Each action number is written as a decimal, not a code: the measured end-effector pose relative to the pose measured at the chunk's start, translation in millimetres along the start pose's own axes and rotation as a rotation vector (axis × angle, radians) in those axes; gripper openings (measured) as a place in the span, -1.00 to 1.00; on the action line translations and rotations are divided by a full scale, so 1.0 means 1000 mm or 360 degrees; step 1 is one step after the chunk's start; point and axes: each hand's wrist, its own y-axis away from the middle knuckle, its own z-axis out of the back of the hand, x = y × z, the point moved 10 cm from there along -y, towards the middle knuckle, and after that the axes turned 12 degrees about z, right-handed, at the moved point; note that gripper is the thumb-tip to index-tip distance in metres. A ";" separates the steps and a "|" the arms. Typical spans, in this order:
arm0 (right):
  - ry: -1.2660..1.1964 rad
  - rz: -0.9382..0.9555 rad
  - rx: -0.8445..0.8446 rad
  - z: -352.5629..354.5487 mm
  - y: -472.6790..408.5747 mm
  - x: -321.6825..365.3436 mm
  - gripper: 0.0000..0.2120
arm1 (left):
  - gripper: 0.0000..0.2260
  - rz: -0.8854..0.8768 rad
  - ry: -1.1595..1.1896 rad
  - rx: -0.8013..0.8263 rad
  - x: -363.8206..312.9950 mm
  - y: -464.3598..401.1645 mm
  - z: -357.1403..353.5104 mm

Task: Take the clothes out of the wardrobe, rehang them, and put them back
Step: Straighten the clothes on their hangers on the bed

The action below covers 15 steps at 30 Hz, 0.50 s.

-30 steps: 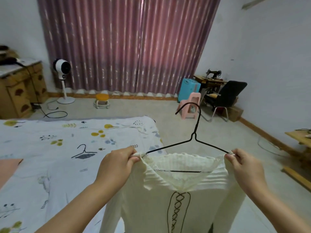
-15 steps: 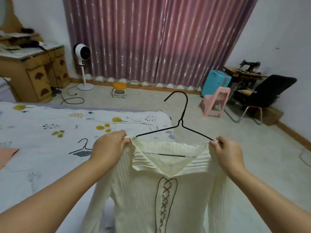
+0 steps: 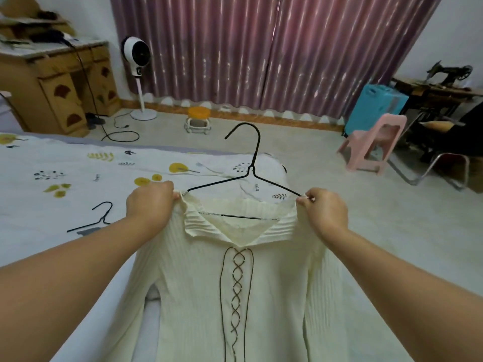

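A cream ribbed top (image 3: 274, 296) with dark cross lacing down its front hangs on a black wire hanger (image 3: 251, 168), held up in front of me. My left hand (image 3: 149, 205) pinches the top's left shoulder at the hanger's end. My right hand (image 3: 326, 207) pinches the right shoulder at the other end. The hanger's hook points up and left, and its lower bar shows inside the wide neckline. A second black hanger (image 3: 92, 220) lies flat on the bed (image 3: 52, 194) to my left.
The bed with a white leaf-print sheet fills the left. Beyond it stand a wooden desk (image 3: 60, 84), a white fan (image 3: 137, 74) with a cable on the floor, a small orange stool (image 3: 198, 118), a pink plastic chair (image 3: 373, 145), a blue box (image 3: 373, 105) and purple curtains (image 3: 261, 48).
My view has swung left and moved closer, so the garment fills more of the frame. Both hands keep their grip on the top's shoulders, and the hanger stays inside the neckline.
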 end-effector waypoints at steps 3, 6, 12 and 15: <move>-0.0232 -0.0101 0.0121 -0.051 -0.018 -0.014 -0.72 | -0.64 0.0036 0.0233 0.0229 0.000 -0.023 -0.054; -0.0336 -0.0118 0.0358 -0.099 -0.011 -0.022 -0.51 | -0.35 0.0061 0.0249 0.0534 -0.003 -0.017 -0.106; 0.0031 0.0198 0.0759 -0.148 0.065 -0.020 -0.54 | -0.56 -0.0191 -0.0083 0.0682 -0.009 0.048 -0.149; 0.0143 0.0349 0.0904 -0.152 0.105 -0.014 -0.58 | -0.72 -0.0407 -0.0123 0.0841 -0.012 0.087 -0.156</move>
